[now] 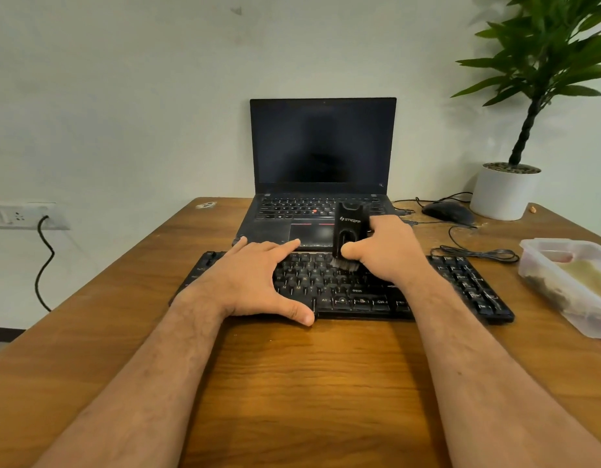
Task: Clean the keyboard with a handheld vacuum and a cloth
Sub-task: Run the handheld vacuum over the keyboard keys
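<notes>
A black keyboard (461, 282) lies across the middle of the wooden table (292, 383). My left hand (255, 282) rests flat on its left half, fingers spread straight and thumb at the front edge. My right hand (383, 251) grips a black handheld vacuum (349, 228) held upright, thumb on its front. The vacuum's brush tip touches the keys near the keyboard's upper middle. No cloth is in view.
An open black laptop (322, 146) with a dark screen stands just behind the keyboard. A black mouse (447, 211) and its cable lie at the back right beside a potted plant (508, 190). A clear plastic container (569, 282) sits at the right edge.
</notes>
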